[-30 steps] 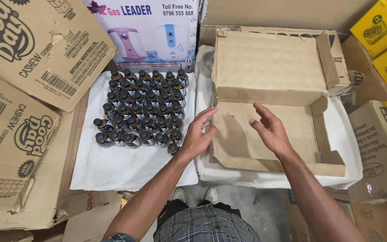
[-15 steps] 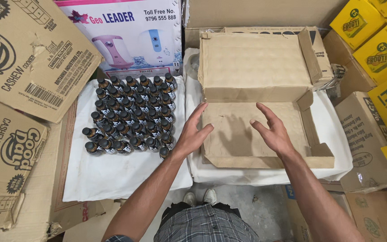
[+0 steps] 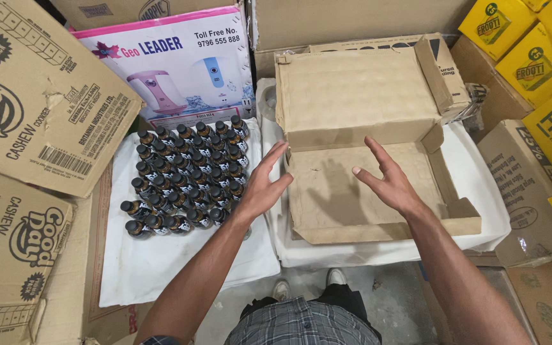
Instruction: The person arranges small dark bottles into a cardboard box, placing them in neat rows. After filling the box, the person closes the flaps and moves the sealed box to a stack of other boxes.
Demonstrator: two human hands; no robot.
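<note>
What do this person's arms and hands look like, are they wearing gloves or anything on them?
No gloves: the left hand and right hand are bare, with no rings, watch or bands showing. Both forearms are uncovered too. At the bottom edge, a bit of grey checked sleeve shows by the left elbow, in the same checked cloth as the garment seen below.

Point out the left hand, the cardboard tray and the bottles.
left hand [image 3: 264, 185], head view, on its back.
cardboard tray [image 3: 378, 204], head view, on its bare floor.
bottles [image 3: 186, 172], head view, on a middle bottle's cap.
</note>
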